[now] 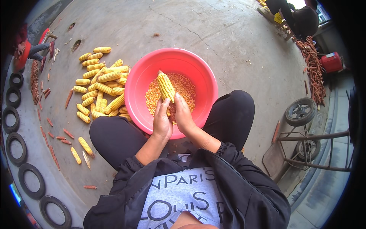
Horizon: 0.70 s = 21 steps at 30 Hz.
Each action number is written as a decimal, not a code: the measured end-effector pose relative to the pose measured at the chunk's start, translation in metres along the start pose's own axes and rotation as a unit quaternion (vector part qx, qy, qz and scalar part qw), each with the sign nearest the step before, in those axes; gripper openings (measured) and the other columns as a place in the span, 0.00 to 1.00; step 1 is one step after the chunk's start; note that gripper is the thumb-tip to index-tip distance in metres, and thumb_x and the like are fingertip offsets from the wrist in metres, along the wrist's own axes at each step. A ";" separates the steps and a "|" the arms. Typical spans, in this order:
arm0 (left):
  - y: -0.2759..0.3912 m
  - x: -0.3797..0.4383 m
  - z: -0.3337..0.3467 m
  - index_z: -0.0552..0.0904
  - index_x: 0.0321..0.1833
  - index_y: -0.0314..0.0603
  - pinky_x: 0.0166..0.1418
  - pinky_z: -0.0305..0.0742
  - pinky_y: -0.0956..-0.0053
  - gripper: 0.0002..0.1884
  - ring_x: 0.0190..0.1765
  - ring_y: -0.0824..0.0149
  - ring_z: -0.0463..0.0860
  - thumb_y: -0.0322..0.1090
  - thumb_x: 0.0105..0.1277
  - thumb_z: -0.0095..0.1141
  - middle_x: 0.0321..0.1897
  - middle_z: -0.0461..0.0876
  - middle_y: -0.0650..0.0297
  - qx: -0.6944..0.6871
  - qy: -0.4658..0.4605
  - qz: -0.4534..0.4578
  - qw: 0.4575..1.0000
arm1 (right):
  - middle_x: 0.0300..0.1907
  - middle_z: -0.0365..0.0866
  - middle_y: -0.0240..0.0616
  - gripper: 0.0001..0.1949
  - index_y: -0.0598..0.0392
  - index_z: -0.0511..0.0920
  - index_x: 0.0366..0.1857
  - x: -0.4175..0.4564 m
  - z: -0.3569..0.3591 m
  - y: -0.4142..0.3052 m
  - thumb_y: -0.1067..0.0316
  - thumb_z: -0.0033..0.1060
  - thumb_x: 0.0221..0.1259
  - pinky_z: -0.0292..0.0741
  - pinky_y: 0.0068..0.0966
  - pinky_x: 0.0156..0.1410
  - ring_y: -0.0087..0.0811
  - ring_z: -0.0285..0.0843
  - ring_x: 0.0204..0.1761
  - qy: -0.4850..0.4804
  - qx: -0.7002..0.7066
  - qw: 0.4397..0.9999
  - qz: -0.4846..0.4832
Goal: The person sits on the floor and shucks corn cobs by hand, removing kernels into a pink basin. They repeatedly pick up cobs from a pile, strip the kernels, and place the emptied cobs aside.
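Observation:
A yellow ear of corn [165, 86] points away from me over the red plastic basin [137, 65]. My left hand [162, 120] grips it from the left, fingers upright along its lower end. On its other side, my right hand [184, 114] presses thumb and fingers against it. Between my palms shows a reddish bare cob [173, 113]; whether it is the ear's stripped lower part or a separate cob, I cannot tell. Loose corn kernels [183, 83] cover the basin's bottom. The basin stands between my knees.
Left of the basin lies a heap of corn ears [105, 83]. Bare cobs [68, 133] are scattered nearer me. Tires [16, 148] line the left side. At right are a two-wheeled hand cart [303, 137] and a cob pile [311, 65]. Other people [303, 21] sit farther off.

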<state>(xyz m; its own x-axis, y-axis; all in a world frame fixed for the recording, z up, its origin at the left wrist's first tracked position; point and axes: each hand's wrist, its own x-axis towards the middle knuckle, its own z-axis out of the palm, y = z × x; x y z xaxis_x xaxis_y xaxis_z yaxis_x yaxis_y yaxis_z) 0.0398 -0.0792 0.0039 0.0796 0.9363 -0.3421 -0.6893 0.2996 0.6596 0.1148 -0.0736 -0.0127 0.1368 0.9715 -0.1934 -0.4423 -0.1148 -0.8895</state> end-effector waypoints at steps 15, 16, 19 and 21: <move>0.006 -0.002 0.006 0.70 0.66 0.39 0.67 0.66 0.71 0.21 0.60 0.68 0.75 0.34 0.71 0.46 0.57 0.76 0.62 -0.016 -0.016 -0.002 1.000 | 0.49 0.77 0.39 0.20 0.62 0.71 0.56 0.003 -0.011 0.012 0.57 0.34 0.78 0.70 0.25 0.58 0.25 0.74 0.51 -0.027 -0.032 0.999 0.011; 0.006 -0.002 0.006 0.70 0.66 0.39 0.67 0.66 0.71 0.21 0.60 0.68 0.75 0.34 0.71 0.45 0.57 0.76 0.62 -0.015 -0.013 -0.001 1.000 | 0.49 0.77 0.38 0.19 0.62 0.71 0.56 0.002 -0.010 0.011 0.57 0.34 0.78 0.71 0.24 0.58 0.25 0.74 0.50 -0.027 -0.034 0.999 0.012; 0.003 -0.001 0.003 0.69 0.66 0.39 0.67 0.66 0.71 0.22 0.61 0.68 0.74 0.34 0.70 0.44 0.58 0.76 0.62 -0.002 -0.014 0.009 1.000 | 0.49 0.77 0.38 0.19 0.62 0.71 0.56 0.002 -0.010 0.011 0.57 0.34 0.78 0.71 0.24 0.57 0.25 0.74 0.50 -0.026 -0.021 0.999 0.021; 0.003 -0.002 0.004 0.69 0.66 0.40 0.68 0.66 0.71 0.22 0.61 0.68 0.74 0.34 0.70 0.42 0.58 0.75 0.62 0.000 -0.013 0.005 1.000 | 0.49 0.77 0.38 0.19 0.62 0.71 0.56 0.002 -0.010 0.012 0.57 0.35 0.78 0.71 0.24 0.57 0.25 0.74 0.50 -0.028 -0.012 0.999 0.023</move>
<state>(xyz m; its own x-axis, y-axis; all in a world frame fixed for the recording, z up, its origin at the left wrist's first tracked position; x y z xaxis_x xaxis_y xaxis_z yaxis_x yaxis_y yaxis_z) 0.0403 -0.0793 0.0090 0.0908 0.9437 -0.3181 -0.6906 0.2898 0.6626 0.1187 -0.0747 -0.0277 0.0674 0.9750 -0.2118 -0.4253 -0.1639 -0.8901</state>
